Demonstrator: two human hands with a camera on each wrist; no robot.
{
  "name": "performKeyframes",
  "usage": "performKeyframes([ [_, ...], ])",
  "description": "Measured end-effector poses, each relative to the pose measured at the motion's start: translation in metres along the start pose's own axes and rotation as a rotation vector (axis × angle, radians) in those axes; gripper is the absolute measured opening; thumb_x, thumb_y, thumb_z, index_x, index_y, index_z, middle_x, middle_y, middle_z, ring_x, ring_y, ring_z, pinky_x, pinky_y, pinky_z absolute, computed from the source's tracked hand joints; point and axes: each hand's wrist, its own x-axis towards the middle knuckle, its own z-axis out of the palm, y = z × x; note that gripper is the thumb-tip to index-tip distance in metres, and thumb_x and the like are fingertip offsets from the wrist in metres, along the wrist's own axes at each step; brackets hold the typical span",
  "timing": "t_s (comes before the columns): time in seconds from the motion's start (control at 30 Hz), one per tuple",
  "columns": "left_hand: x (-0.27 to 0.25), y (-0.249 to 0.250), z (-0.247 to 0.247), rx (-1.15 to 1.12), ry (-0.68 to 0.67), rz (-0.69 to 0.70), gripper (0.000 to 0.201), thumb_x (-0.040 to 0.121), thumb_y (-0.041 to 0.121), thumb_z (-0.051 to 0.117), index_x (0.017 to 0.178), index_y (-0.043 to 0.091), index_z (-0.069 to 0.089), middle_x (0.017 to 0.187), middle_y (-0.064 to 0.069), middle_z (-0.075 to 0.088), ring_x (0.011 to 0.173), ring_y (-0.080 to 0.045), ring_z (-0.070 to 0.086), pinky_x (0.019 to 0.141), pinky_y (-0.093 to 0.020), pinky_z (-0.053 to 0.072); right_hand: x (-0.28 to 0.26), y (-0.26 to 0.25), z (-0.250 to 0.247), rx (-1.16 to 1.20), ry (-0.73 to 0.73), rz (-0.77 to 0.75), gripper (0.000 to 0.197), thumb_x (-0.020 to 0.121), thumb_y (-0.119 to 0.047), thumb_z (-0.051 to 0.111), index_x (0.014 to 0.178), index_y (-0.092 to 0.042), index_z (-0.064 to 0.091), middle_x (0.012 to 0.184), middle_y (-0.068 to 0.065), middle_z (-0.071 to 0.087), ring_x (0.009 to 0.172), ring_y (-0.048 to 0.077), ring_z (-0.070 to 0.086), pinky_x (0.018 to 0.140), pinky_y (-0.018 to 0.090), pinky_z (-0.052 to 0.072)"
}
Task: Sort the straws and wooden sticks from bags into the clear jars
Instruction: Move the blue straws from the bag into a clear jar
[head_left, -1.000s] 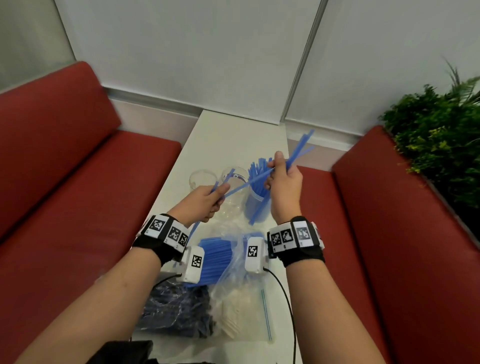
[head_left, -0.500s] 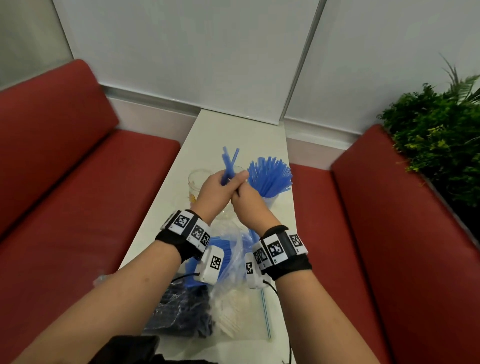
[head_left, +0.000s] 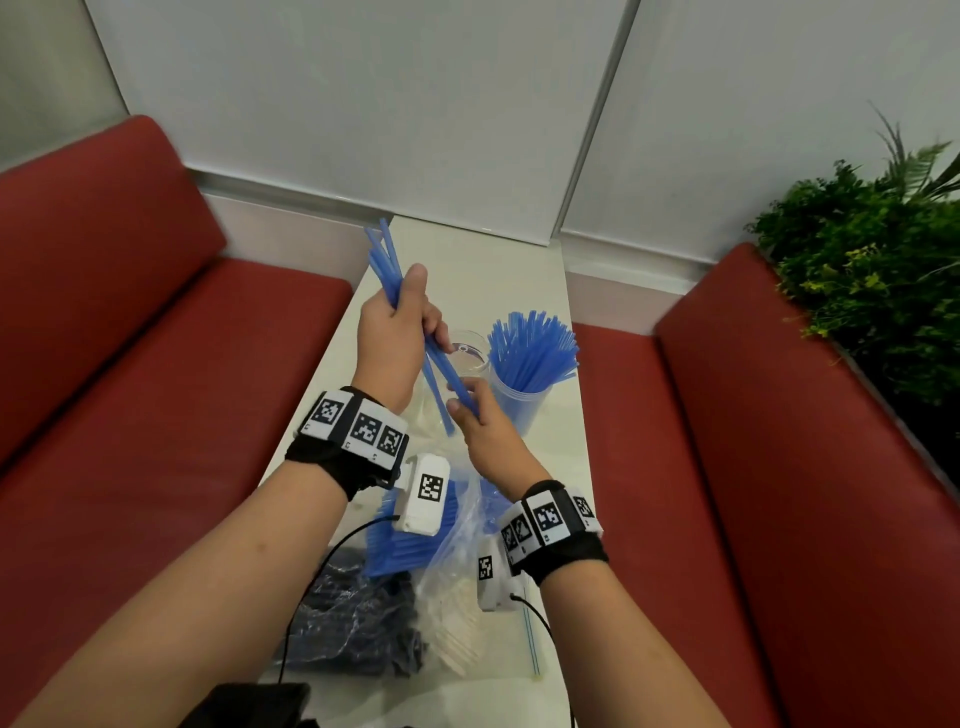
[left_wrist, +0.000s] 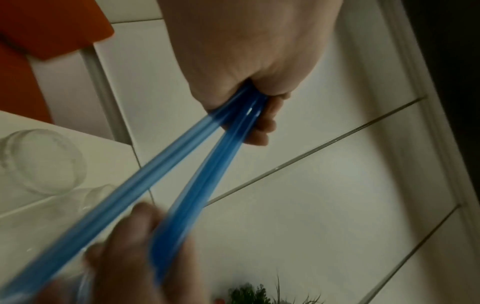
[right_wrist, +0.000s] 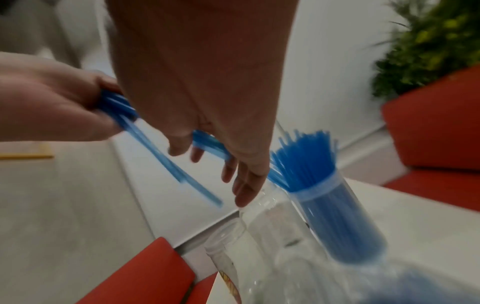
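Note:
My left hand (head_left: 397, 332) grips a bundle of blue straws (head_left: 385, 267) at its middle, tilted with the upper ends to the far left. My right hand (head_left: 480, 426) pinches the bundle's lower ends between thumb and fingers, just in front of the jars. In the left wrist view the straws (left_wrist: 202, 174) split into two groups between the hands. A clear jar (head_left: 524, 400) packed with blue straws stands at the right. An empty clear jar (head_left: 470, 358) stands beside it, partly hidden behind the held straws. Another clear jar sits behind my left hand, mostly hidden.
Near me on the narrow white table (head_left: 493, 280) lie three zip bags: blue straws (head_left: 400, 545), dark straws (head_left: 353, 623) and pale wooden sticks (head_left: 457, 639). Red benches (head_left: 130, 389) flank the table. A green plant (head_left: 872, 270) stands at the right.
The bundle, upright between both hands half a second ago, now tilts left as my left hand has risen. My right hand has slid down to its lower ends.

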Motion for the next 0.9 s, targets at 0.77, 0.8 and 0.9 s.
performKeyframes([
  [0.77, -0.04, -0.038, -0.005, 0.288, -0.806, -0.595, 0.039, 0.09, 0.036, 0.064, 0.06, 0.018, 0.046, 0.051, 0.0, 0.03, 0.042, -0.013, 0.026, 0.045, -0.026, 0.029, 0.018, -0.049, -0.052, 0.672, -0.178, -0.044, 0.04, 0.097, -0.042, 0.063, 0.124, -0.013, 0.064, 0.104, 0.012, 0.074, 0.103, 0.025, 0.072, 0.09, 0.034, 0.057],
  [0.8, -0.042, -0.04, -0.008, 0.24, -0.857, -0.625, 0.043, 0.088, 0.044, 0.066, 0.062, 0.018, 0.046, 0.052, 0.0, 0.029, 0.042, -0.013, 0.025, 0.045, -0.025, 0.03, 0.019, -0.054, -0.055, 0.623, -0.19, -0.072, 0.026, 0.099, -0.035, 0.064, 0.107, -0.011, 0.07, 0.083, 0.009, 0.07, 0.087, 0.025, 0.073, 0.086, 0.036, 0.058],
  [0.9, -0.047, -0.049, -0.018, 0.048, -0.892, -0.757, 0.062, 0.079, 0.078, 0.048, 0.07, 0.016, 0.051, 0.056, 0.001, 0.029, 0.043, -0.011, 0.025, 0.049, -0.023, 0.036, 0.018, -0.067, -0.065, 0.645, -0.054, -0.127, 0.039, 0.102, -0.033, 0.059, 0.068, -0.015, 0.063, 0.053, -0.001, 0.044, 0.05, 0.017, 0.052, 0.075, 0.037, 0.059],
])
